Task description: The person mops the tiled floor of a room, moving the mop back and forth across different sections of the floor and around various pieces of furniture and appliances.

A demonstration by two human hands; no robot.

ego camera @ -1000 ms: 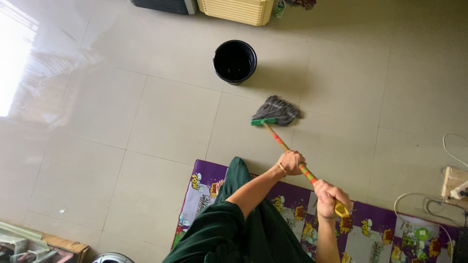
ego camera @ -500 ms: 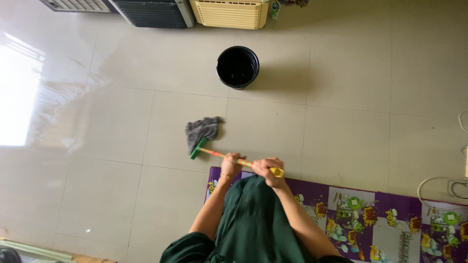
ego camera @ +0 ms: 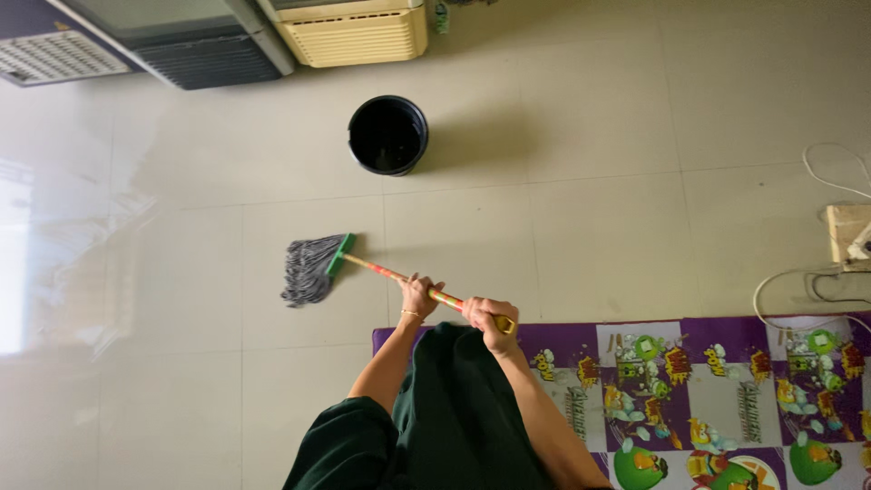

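Grey mop head (ego camera: 308, 269) lies left of both hands, left hand (ego camera: 418, 297) and right hand (ego camera: 487, 321) gripping its handle (ego camera: 390, 274).

One mop (ego camera: 313, 268), one black bucket (ego camera: 388, 135), one patterned mat (ego camera: 689, 381), two hands (ego camera: 419, 297).

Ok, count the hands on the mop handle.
2. The left hand grips the mop mid-handle; the right hand grips its yellow top end.
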